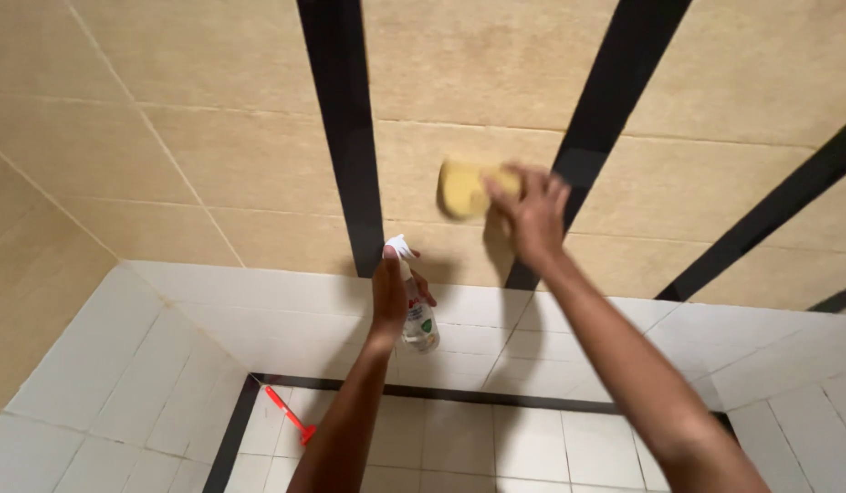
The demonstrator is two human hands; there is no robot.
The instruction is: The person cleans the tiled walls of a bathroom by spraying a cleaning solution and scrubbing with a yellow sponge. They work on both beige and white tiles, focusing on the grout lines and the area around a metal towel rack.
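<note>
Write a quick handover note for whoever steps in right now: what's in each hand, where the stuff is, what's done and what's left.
Left hand: holds the clear spray bottle upright, low by the white tiles.
Right hand: presses the yellow sponge flat on the beige wall tile, between two black stripes.
Red-handled tool: lies on the floor, lower left.
Done: can't tell which tiles have been wiped.
Left: probably the rest of the wall.

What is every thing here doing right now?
Sponge: pressed flat on the beige wall, under the right hand.
Spray bottle: upright, gripped by the left hand, nozzle toward the wall.
Red brush: lying on the white floor, untouched.
</note>
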